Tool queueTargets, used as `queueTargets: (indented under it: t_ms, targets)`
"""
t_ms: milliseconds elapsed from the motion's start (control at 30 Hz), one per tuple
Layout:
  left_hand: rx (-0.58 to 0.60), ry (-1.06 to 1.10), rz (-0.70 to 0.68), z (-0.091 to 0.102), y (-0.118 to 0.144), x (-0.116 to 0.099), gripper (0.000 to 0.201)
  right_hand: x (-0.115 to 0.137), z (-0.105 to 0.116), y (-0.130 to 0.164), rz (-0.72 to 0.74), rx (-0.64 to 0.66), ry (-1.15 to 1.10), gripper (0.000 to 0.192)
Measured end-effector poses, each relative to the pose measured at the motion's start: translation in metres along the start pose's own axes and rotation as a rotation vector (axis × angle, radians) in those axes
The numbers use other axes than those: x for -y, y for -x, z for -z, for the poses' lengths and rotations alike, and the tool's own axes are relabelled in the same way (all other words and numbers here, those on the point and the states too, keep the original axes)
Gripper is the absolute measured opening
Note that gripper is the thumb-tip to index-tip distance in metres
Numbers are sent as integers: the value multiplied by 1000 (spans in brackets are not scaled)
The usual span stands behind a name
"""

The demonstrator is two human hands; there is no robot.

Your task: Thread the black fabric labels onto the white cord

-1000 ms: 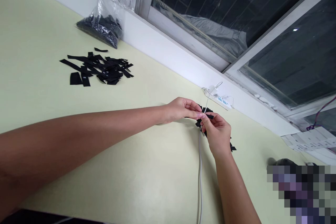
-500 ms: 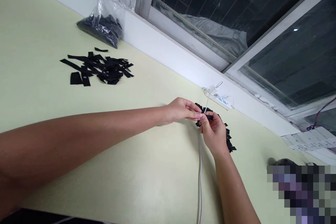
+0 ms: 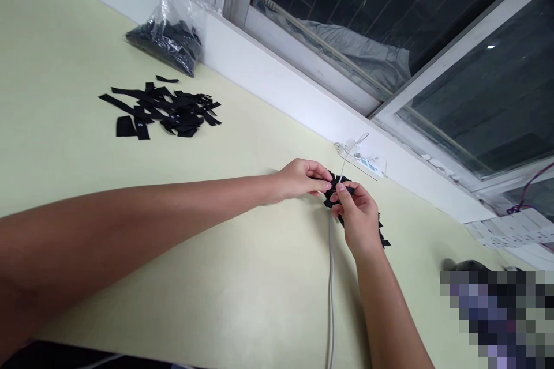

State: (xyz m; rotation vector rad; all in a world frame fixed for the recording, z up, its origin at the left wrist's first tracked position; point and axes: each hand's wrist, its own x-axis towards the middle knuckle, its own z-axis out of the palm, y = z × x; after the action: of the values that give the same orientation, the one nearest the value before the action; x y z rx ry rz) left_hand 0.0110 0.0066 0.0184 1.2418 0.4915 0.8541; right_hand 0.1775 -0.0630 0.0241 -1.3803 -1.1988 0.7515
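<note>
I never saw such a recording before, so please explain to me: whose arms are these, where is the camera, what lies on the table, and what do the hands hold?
No machine is here: a person works with two bare hands, and the camera sits on that person's head, looking forward and down. The left hand and right hand meet over a small heap of black strips, pinching one black strip between the fingertips. On the pale yellow table lie another pile of black strips, a clear bag of dark pieces, a grey cable and a white power strip by the window.
</note>
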Motion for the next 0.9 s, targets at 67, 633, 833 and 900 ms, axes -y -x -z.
queueTargets:
  t_ms: [67, 633, 833, 900]
  targets:
    - [-14, -58, -28, 1, 0, 2, 14, 0, 0, -1, -11, -27, -25, 42]
    - [-54, -332, -157, 10, -4, 14, 9, -14, 53, -27, 24, -388, 509, 42]
    - [-66, -359, -155, 11, -4, 15, 9, -27, 81, -40, -50, -497, 805, 36]
    - [-82, -363, -155, 11, -4, 15, 10, -31, 84, -41, -60, -507, 831, 39]
